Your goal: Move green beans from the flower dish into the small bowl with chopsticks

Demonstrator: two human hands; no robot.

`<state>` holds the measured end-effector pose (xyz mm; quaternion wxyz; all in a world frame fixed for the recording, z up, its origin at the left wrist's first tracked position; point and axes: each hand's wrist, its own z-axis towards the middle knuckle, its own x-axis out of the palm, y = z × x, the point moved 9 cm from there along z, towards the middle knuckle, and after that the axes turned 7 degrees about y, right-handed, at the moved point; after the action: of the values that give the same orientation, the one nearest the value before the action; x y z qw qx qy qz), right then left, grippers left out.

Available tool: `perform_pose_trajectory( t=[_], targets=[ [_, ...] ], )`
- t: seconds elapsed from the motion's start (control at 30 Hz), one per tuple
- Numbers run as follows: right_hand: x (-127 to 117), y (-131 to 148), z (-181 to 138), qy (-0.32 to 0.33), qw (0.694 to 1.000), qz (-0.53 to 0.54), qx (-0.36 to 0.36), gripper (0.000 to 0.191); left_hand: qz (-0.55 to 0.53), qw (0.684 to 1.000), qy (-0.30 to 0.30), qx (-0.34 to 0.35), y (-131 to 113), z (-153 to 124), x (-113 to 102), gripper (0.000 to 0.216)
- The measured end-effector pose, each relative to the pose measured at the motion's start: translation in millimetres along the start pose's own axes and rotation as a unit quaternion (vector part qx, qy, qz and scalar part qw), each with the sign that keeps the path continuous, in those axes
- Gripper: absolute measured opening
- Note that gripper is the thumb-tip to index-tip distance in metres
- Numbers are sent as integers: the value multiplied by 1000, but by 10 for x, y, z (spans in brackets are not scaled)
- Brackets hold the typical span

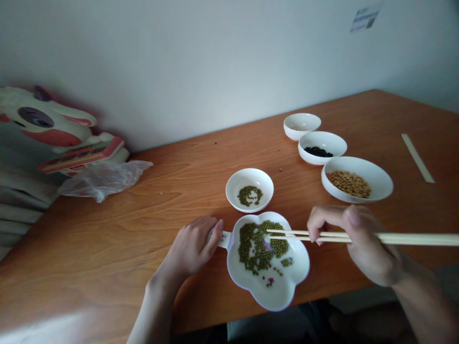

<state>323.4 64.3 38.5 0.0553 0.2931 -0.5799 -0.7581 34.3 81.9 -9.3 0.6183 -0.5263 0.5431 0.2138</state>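
Note:
A flower-shaped dish [299, 255] with a purple rim and a short handle lies at the table's front edge. Green mung beans [249, 248] are spread over its bottom. My left hand [197, 241] is closed round the dish's handle at its left side. In my right hand [353, 234] is a pair of chopsticks [330, 236], held level. Their tips reach in over the beans, slightly apart; I cannot tell whether a bean is between them. Just behind the dish stands a small white bowl [233, 191] with some mung beans in it.
Back right, three white bowls stand in a row, holding tan beans [349, 184], black beans [318, 152] and something pale [298, 128]. A chopstick wrapper [418, 158] lies far right. On the left are a clear plastic bag [107, 179] and a cow toy [53, 124] against the wall.

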Motion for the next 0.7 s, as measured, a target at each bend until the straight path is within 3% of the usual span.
perform_pose_trajectory(
  t=[0.3,0.5,0.7],
  targets=[
    [96,11,58,19,1000,-3,-7,65,12,1000,2,0,-8,-1,2,46],
    [100,6,79,25,999,22,-17,72,10,1000,3,0,-20,-6,0,46],
    [52,-23,68,3,1000,4,-6,76,7,1000,2,4,-34,-6,-9,45]
  ],
)
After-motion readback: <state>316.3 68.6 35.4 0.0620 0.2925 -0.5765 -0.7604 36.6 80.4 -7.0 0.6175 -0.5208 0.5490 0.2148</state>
